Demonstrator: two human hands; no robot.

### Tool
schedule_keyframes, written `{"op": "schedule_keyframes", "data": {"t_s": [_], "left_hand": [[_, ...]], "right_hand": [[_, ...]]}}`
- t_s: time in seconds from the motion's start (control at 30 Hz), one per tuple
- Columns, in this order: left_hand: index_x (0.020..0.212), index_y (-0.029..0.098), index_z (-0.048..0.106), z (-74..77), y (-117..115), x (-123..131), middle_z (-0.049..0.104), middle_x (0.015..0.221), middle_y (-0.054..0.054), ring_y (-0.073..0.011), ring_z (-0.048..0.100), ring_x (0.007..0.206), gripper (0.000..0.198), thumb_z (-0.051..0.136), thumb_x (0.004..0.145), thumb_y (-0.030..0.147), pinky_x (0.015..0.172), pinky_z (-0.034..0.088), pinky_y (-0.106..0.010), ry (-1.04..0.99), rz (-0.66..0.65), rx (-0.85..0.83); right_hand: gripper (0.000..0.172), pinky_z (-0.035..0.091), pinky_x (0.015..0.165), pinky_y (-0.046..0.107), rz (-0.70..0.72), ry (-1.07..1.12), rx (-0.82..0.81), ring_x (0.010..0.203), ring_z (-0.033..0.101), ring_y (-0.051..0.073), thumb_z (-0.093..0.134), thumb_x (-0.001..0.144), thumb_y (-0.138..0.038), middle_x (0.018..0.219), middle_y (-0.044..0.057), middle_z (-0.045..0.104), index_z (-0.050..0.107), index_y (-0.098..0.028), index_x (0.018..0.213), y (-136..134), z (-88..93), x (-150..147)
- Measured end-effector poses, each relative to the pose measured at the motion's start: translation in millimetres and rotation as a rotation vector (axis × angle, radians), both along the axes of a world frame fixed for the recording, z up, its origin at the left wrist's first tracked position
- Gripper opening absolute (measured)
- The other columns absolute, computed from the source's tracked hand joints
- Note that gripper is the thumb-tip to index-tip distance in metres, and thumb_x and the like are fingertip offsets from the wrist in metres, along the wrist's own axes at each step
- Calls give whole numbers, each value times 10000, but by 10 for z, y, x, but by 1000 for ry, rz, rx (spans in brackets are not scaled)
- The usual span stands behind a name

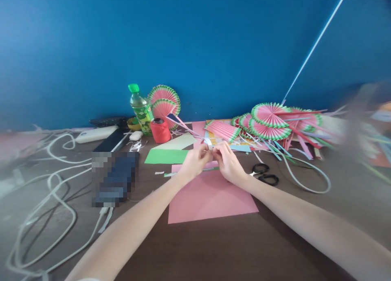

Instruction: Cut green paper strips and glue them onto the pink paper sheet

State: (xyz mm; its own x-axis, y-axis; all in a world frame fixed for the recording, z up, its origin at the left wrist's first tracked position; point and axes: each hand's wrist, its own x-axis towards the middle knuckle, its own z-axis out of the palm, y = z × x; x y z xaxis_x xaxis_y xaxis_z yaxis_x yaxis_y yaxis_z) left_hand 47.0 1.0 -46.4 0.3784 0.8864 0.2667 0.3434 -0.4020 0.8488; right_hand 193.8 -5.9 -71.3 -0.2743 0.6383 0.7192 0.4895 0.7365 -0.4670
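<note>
My left hand [195, 161] and my right hand [227, 161] meet above the far edge of a pink paper sheet [210, 199] on the brown table [214, 248]. Both pinch a small white paper strip [209, 143] between their fingertips. The strip curls upward between the two hands. A green paper sheet [166, 156] lies just left of my left hand. Black scissors [265, 174] rest on the table just right of my right wrist.
Pink-and-green folded paper fans [270, 121] and loose coloured strips pile at the back right. More fans [164, 102], a green-capped bottle [139, 108] and a red thread spool [160, 130] stand at the back. White cables [45, 199] and a pixelated dark object [114, 178] lie left.
</note>
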Motion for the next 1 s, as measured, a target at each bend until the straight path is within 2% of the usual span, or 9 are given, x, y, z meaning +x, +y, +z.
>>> {"op": "schedule_keyframes", "data": {"t_s": [0.17,0.3,0.37,0.43,0.53,0.6,0.7,0.9,1.0], "left_hand": [[677,185,428,-34,46,-19,485,590,42,-89,457,553,146,392,807,240,559,360,-215,-34,-16,-12],[784,187,471,-52,80,-24,589,694,19,-120,565,672,82,465,795,267,646,413,-235,-40,-69,-75],[873,187,479,-75,97,-19,639,794,-10,-144,610,769,121,500,788,270,715,435,-258,-88,-95,-98],[950,188,456,-95,107,-14,654,818,-27,-151,624,787,175,497,799,267,731,446,-274,-135,-58,-83],[1061,204,373,-87,93,-10,642,734,7,-134,625,727,258,466,824,245,713,454,-277,-176,8,-27],[1075,218,368,-55,67,-12,612,686,36,-116,606,670,248,436,837,225,690,448,-260,-111,14,13],[997,216,449,2,35,-23,579,686,38,-100,561,639,161,393,846,203,658,428,-231,50,35,97],[972,202,484,26,41,-45,576,728,11,-122,556,685,164,384,849,241,669,423,-236,144,60,176],[969,210,495,26,45,-47,609,835,-15,-149,585,758,169,445,813,251,689,430,-251,191,33,177]], "right_hand": [[116,415,672,315,-43,63,-25,744,467,171,381,870,-147,780,32,452,402,-217,780,3,-4,-19],[86,429,634,291,-77,197,-127,694,491,150,435,844,-165,755,15,472,442,-210,772,19,-1,-28],[76,433,626,280,-72,256,-167,680,501,140,445,836,-172,761,11,480,445,-208,769,22,12,-29],[76,429,629,274,-71,285,-184,680,507,135,454,835,-186,766,10,497,447,-206,761,19,31,-33],[88,421,653,278,-75,293,-193,703,515,136,459,838,-207,777,14,526,451,-204,750,10,56,-43],[82,425,667,286,-57,319,-221,705,522,134,454,843,-221,796,17,537,447,-206,763,10,62,-45],[79,437,689,306,-24,381,-286,711,546,137,468,840,-251,807,18,553,438,-211,779,16,66,-36],[254,460,673,316,78,599,-428,735,596,149,596,753,-334,794,-4,582,369,-229,799,39,101,-27],[291,432,619,288,39,568,-432,657,564,125,638,718,-315,709,-36,564,384,-226,829,59,120,-23]]}}
